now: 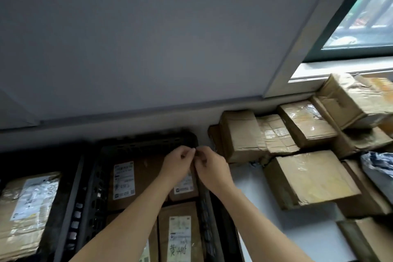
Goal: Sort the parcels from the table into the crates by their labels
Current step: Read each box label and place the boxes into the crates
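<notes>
Parcel of brown cardboard (184, 186), white-labelled, pinched at top edge, it seems, between curled left hand (178, 164) and right hand (209, 166), against 3 o'clock wall of black perforated plastic crate (144, 144). Possible trouble: thin pinch slipping, parcel toppling label-down.

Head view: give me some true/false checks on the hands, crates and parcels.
1. The left hand and right hand meet above the far right corner of the middle crate. True.
2. The middle crate is empty. False: it holds several labelled parcels.
3. Cardboard boxes are piled on the white table to the right. True.
4. The left hand grips a box on the table. False: both hands are over the middle crate, touching none of the table's boxes.
5. The left crate holds a white-labelled parcel. True.
</notes>
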A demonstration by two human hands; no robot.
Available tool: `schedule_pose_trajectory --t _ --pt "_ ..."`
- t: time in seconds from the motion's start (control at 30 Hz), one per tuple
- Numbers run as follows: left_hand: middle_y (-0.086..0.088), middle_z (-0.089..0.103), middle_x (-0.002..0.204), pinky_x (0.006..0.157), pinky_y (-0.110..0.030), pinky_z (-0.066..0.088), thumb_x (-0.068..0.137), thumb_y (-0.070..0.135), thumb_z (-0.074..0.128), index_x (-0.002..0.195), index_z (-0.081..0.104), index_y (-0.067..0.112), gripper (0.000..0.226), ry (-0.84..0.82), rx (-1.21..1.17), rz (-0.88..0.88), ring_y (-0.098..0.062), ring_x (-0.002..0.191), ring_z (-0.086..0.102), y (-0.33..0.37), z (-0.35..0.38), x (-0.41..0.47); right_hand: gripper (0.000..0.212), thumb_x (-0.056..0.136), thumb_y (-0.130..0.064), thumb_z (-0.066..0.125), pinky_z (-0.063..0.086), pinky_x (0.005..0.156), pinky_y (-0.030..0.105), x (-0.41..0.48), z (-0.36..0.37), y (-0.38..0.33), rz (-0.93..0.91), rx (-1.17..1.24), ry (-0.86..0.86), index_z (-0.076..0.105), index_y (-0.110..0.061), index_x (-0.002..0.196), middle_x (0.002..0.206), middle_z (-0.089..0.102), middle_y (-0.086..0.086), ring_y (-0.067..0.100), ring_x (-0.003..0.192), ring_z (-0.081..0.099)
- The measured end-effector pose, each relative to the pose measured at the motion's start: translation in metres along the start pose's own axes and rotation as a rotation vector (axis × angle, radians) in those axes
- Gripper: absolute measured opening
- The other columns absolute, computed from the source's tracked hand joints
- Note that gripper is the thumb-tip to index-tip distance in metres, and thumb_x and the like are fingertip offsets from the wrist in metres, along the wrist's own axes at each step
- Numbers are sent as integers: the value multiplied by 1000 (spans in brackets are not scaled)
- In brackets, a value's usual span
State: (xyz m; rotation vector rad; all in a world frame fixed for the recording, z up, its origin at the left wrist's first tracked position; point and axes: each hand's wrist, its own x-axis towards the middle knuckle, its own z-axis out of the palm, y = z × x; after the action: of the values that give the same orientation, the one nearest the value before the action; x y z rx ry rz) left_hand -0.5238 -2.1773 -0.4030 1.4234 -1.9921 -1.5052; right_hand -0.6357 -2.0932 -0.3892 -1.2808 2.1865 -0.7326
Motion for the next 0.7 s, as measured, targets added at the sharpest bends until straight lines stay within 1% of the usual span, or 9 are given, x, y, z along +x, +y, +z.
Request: schedule_pose_trajectory --t 0.13,0.23,0.27,0.3,0.33,0.4,0.5,0.6,0.7 --pt "5 72 98 87 -33 52 103 38 53 101 71 22 24 -9 -16 144 -12 96 66 69 35 -2 32 101 -39 55 55 89 33 -10 -68 25 39 167 105 62 -26 129 112 73 -6 14 104 67" --pt "0 75 89 85 -40 55 101 34 59 88 70 24 20 -87 -74 182 -19 89 71 115 82 -7 30 100 -41 58 51 76 17 -26 -120 59 74 255 187 66 -24 124 101 70 -11 7 96 68" --pt "0 75 86 83 -42 56 100 35 60 85 70 25 20 -113 -96 201 -20 87 71 129 100 -9 29 100 -42 58 51 74 15 -32 -137 72 86 273 221 66 -23 122 98 70 -12 7 94 69" --pt "0 75 85 81 -41 56 99 36 60 85 71 25 20 -138 -100 229 -20 85 71 143 118 -12 30 100 -42 59 54 76 18 -40 -155 87 98 293 258 67 -24 121 98 71 -11 6 92 69" --pt "0 75 86 78 -37 56 100 35 60 87 71 25 20 -169 -113 247 -20 85 71 156 137 -14 31 99 -45 59 57 81 24 -48 -173 101 112 300 295 67 -25 121 99 73 -10 6 93 69" --pt "-6 74 92 72 -34 54 102 32 56 94 71 22 20 -244 -139 248 -23 87 71 176 171 -19 36 99 -49 57 57 88 34 -65 -200 125 152 295 365 66 -24 124 105 74 -7 8 97 69" --pt "-4 71 100 72 -34 55 104 35 53 100 65 24 17 -394 -131 242 -17 89 69 199 232 -34 38 100 -45 56 54 90 30 -99 -240 171 240 260 481 65 -19 126 110 73 -4 10 101 66" --pt "-4 68 102 77 -36 56 104 37 51 100 62 26 16 -508 -114 210 -19 90 67 206 288 -51 34 100 -42 58 49 91 28 -134 -264 221 372 279 573 67 -18 122 108 72 -2 11 100 65" --pt "-2 66 103 80 -39 56 104 40 51 100 60 26 18 -594 -70 160 -19 92 66 202 335 -66 28 99 -39 61 45 86 26 -166 -276 272 510 327 691 70 -18 115 103 71 -3 15 100 65"
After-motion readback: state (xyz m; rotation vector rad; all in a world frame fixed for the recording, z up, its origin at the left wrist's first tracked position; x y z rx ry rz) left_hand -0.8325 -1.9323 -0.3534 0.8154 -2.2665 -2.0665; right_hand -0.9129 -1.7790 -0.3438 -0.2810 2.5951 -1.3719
